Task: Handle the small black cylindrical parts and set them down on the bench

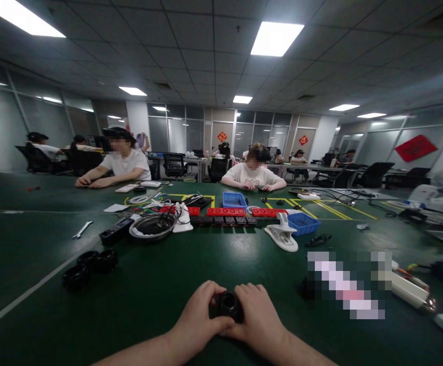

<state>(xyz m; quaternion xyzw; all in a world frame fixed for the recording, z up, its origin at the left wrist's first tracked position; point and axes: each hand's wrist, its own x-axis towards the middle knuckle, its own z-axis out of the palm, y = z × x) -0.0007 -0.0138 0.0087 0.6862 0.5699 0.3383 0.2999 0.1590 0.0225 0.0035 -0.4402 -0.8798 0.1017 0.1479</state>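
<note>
Between both hands (227,317) — a small black part (229,305), seemingly round.

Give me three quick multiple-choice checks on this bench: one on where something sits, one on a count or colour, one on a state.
1. Where is the wrench?
A. far left on the green table
B. inside a blue tray
C. in the right hand

2. How many blue trays are on the table?
A. none
B. two
C. five

3. How is the small black part held?
A. lying loose, untouched
B. in the left hand alone
C. gripped between both hands

Key:
1 A, it lies alone at the left, apart from the clutter.
2 B, one tray behind the red blocks, another tray nearer.
3 C, the left hand and right hand close around it.
</note>
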